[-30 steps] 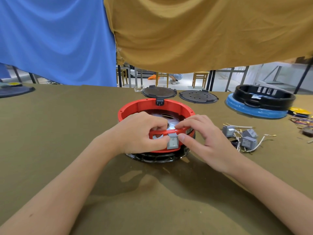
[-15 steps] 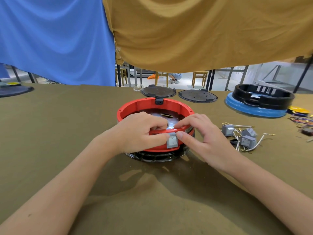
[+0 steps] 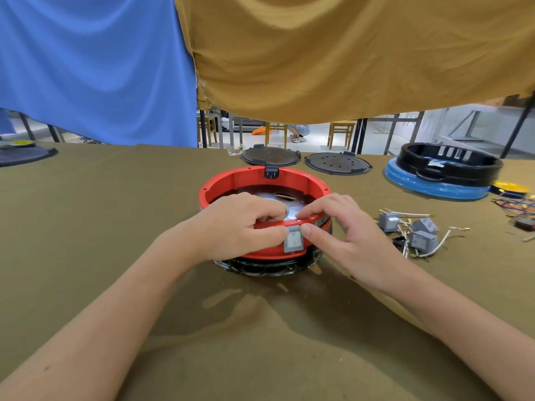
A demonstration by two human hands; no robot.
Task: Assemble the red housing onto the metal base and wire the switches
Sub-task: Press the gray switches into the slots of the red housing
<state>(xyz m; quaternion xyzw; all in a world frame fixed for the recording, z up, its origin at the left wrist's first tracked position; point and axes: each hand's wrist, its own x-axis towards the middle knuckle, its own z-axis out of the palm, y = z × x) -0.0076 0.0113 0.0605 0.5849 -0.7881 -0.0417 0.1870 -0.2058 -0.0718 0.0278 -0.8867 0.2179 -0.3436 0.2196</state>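
- Nearest, two bare forearms reach in over the olive-cloth surface (image 3: pixel 86 227) toward the work at its middle.
- The left hand (image 3: pixel 231 227) curls over the near rim of the red housing (image 3: pixel 231 180), fingers hooked inside, thumb pressed on the outer wall beside a grey switch (image 3: pixel 293 242).
- The right hand (image 3: pixel 344 235) pinches the same rim from the other side, forefinger over the top edge, thumb tip touching the switch's upper corner.
- The switch sits in the housing's near wall; whether it is fully clicked home I cannot tell.
- The housing rests on the base (image 3: pixel 260 267), whose dark lower edge shows beneath it; a shiny plate is visible inside.
- By my judgement the housing is on and one switch is being seated.
- To the right, spare switches (image 3: pixel 419 235) with loose white leads lie unfitted, so wiring looks largely left to do.
- Farther back lie two dark lids (image 3: pixel 337 163), and at far right a black ring on a blue one (image 3: pixel 434 186).
- Blue and ochre drapes hang behind.
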